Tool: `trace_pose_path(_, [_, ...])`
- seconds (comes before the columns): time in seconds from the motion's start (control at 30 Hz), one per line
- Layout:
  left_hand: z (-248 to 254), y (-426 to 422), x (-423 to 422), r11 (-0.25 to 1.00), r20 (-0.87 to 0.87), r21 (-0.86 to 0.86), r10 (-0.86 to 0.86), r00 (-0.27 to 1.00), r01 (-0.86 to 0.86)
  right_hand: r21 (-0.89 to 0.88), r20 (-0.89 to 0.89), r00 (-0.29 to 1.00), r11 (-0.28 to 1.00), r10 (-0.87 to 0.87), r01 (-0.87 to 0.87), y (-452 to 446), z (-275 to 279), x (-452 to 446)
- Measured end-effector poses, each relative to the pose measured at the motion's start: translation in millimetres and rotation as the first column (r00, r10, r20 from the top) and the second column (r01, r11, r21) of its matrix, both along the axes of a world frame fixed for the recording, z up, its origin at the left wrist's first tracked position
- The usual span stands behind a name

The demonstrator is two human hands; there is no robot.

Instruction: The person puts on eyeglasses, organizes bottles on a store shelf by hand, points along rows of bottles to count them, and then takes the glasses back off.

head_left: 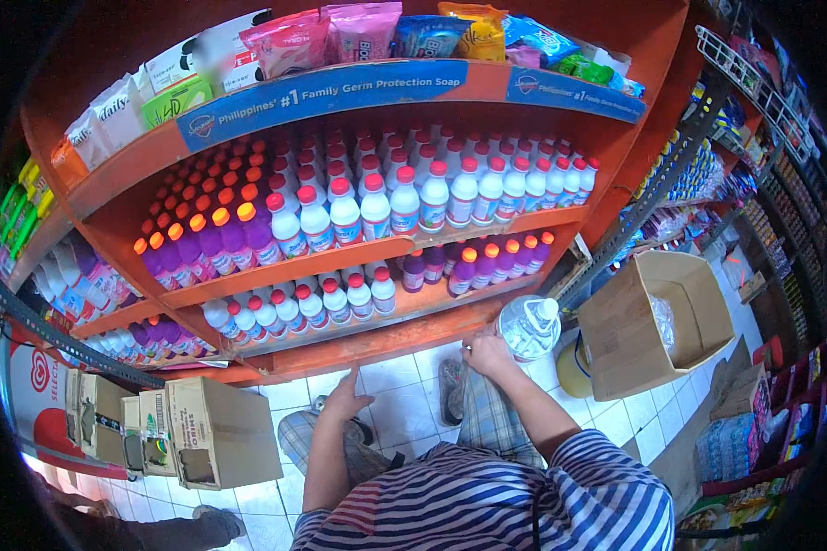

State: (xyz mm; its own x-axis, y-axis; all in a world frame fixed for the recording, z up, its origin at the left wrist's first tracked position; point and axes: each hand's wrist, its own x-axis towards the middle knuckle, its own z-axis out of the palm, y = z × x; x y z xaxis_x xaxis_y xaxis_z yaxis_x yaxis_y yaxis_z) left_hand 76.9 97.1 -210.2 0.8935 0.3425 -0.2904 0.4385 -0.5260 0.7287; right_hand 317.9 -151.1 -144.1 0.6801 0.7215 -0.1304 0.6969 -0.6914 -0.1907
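Observation:
My left hand [345, 399] hangs above my left knee with its fingers apart and nothing in it. Closed, my right hand [489, 356] is over my right knee, beside a large clear plastic container with a white lid [528, 328]; what it holds, if anything, is hidden. In front of me, shelves [340, 257] bear rows of white bottles with red caps [405, 202] and purple bottles with orange caps [220, 230]. The lower shelf carries more white bottles [335, 298] and purple ones [464, 271].
An open cardboard box [616, 331] stands at the right, near a yellowish bucket [574, 369]. Several cartons [234, 436] sit on the tiled floor at the left. Another person's leg and shoe [219, 523] show at the lower left. Packets [363, 32] line the top shelf.

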Motion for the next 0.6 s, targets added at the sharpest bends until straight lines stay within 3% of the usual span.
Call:
trace_pose_path(0.07, [12.7, -6.3, -3.7, 0.998, -0.191, 0.023, -0.059, 0.98, 0.065, -0.144, -0.116, 0.993, 0.99, -0.027, 0.01, 10.9, 0.0, 9.8])
trace_pose_path(0.1, [18.3, -8.0, -5.2, 0.994, -0.286, 0.033, -0.087, 0.954, 0.101, -0.084, -0.122, 0.992, 0.996, -0.019, 0.009, 12.5, -5.9, 15.8])
trace_pose_path(0.17, [18.9, -8.1, -6.6, 0.995, -0.279, 0.013, -0.092, 0.956, 0.099, 0.039, -0.133, 0.991, 0.999, -0.007, 0.012, 15.6, -26.7, 33.4])
trace_pose_path(0.2, [18.4, -7.4, -8.7, 0.995, -0.277, 0.005, -0.096, 0.956, 0.101, 0.251, -0.226, 0.973, 0.963, -0.037, 0.094, 15.6, -37.7, 43.7])
trace_pose_path(0.27, [8.8, -5.3, -10.0, 0.997, -0.251, 0.014, -0.075, 0.965, 0.081, 0.602, -0.402, 0.915, 0.746, -0.025, 0.285, 18.6, -46.8, 67.5])
trace_pose_path(0.33, [3.0, -3.2, -9.2, 0.997, -0.242, 0.014, -0.067, 0.968, 0.072, 0.679, -0.249, 0.942, 0.653, -0.224, 0.335, 21.1, 22.2, 60.5])
trace_pose_path(0.4, [1.3, -3.4, -9.1, 0.997, -0.256, 0.006, -0.079, 0.963, 0.083, 0.818, -0.15, 0.976, 0.534, -0.16, 0.214, 23.4, 44.2, 82.6])
trace_pose_path(0.47, [1.1, -3.4, -7.0, 0.998, -0.284, -0.007, -0.066, 0.957, 0.066, 0.826, 0.01, 0.964, 0.545, -0.265, 0.142, 26.4, 84.0, 87.4])
trace_pose_path(0.6, [-0.6, -3.0, -5.0, 0.998, -0.281, -0.007, -0.062, 0.958, 0.062, 0.809, 0.256, 0.871, 0.586, -0.419, 0.044, 31.6, 105.6, 114.3])
